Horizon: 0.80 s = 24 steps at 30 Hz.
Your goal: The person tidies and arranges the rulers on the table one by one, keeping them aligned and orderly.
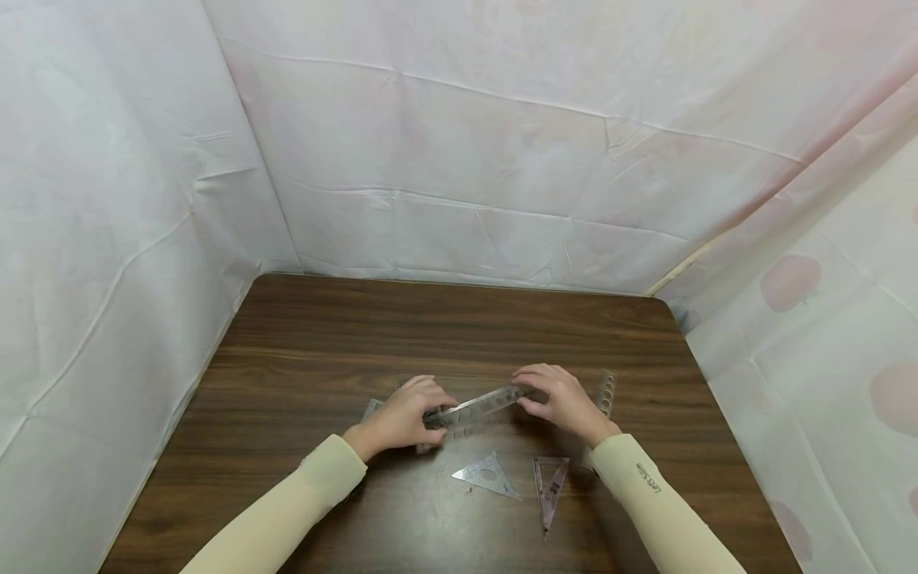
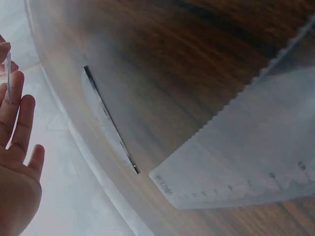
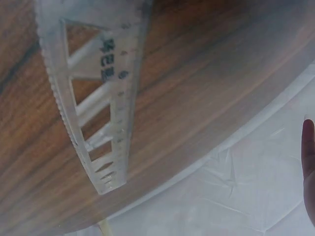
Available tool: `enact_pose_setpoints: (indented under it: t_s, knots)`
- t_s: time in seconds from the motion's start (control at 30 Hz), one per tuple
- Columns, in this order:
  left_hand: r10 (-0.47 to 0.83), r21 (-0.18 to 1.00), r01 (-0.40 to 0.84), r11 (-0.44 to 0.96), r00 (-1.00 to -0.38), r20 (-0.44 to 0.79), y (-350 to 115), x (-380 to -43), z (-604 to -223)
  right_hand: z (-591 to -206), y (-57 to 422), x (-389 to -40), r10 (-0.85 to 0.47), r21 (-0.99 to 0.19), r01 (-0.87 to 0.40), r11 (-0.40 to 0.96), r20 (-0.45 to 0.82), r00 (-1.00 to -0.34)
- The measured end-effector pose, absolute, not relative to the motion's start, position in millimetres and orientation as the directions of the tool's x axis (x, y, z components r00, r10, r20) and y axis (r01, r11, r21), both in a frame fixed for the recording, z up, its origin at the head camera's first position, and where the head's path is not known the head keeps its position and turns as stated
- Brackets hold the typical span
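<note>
A clear ruler (image 1: 488, 402) with round holes is held up at a slant between my two hands, its right end higher. The left hand (image 1: 402, 414) pinches its left end between thumb and fingers; the right hand (image 1: 561, 401) grips its right end. Below them lie a clear set square (image 1: 504, 481) with a round hole and a narrower pinkish set square (image 1: 548, 502). Beside the right wrist lies another clear ruler (image 1: 606, 391), partly covered by the arm. A bit of another clear piece (image 1: 371, 409) shows by the left hand.
The wood-grain table (image 1: 430, 319) has rounded far corners. Pale cloth (image 1: 466, 143) hangs close behind it and along both sides. Close up, the right wrist view shows a wavy-edged ruler (image 3: 120, 123) with slanted cutouts; the left wrist view shows another wavy-edged clear piece (image 2: 236, 162).
</note>
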<state>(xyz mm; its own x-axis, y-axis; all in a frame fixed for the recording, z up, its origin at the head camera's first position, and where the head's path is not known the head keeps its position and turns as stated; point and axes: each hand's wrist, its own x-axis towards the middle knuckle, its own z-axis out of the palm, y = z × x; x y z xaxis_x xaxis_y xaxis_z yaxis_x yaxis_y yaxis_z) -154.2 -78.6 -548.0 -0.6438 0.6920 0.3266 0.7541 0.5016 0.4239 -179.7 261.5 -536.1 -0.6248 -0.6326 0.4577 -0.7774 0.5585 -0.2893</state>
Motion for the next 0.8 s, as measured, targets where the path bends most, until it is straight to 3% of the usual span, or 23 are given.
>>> enact_pose_setpoints:
  t_s: [0.4, 0.8]
  knots:
    - [0.697, 0.485, 0.739, 0.467, -0.645, 0.313, -81.4, -159.0, -535.3, -521.6, 257.6, -184.8, -0.626, -0.274, -0.766, 0.582, 0.450, -0.637]
    - [0.729, 0.678, 0.624, 0.389, -0.659, 0.188, -89.4, -161.5, -527.0, -515.1, 255.6, -184.1, -0.638, -0.273, -0.768, 0.579, 0.435, -0.636]
